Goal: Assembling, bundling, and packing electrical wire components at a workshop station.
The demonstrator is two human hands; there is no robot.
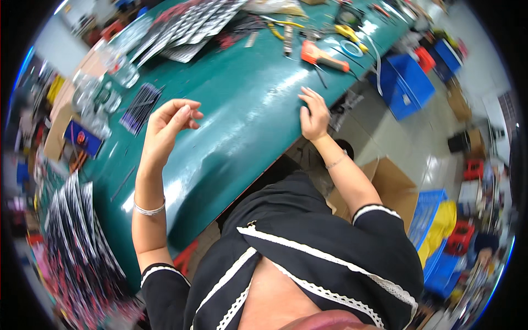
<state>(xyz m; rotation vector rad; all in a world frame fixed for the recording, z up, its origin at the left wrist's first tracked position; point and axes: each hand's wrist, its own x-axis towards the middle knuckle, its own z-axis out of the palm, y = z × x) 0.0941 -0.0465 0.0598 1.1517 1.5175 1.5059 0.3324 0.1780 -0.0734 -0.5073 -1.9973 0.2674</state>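
Above the green tabletop [242,126] my left hand [168,125] is raised, its fingers curled in and the thumb lying against them. Nothing shows in its grasp. Closest to it is a bundle of thin dark and purple strips [142,107] on the table to its left. At the table's near right edge my right hand [314,114] has its fingers stretched out and holds nothing. An orange hot glue gun [323,56] lies beyond that hand.
Clear plastic bottles [104,96] and a blue box [82,137] stand at the left. Stacks of striped strips lie near left [82,242] and far left [190,27]. Yellow-handled pliers [275,30] and a tape roll [351,48] lie at the back. A blue bin [404,85] and cardboard box [390,187] stand right.
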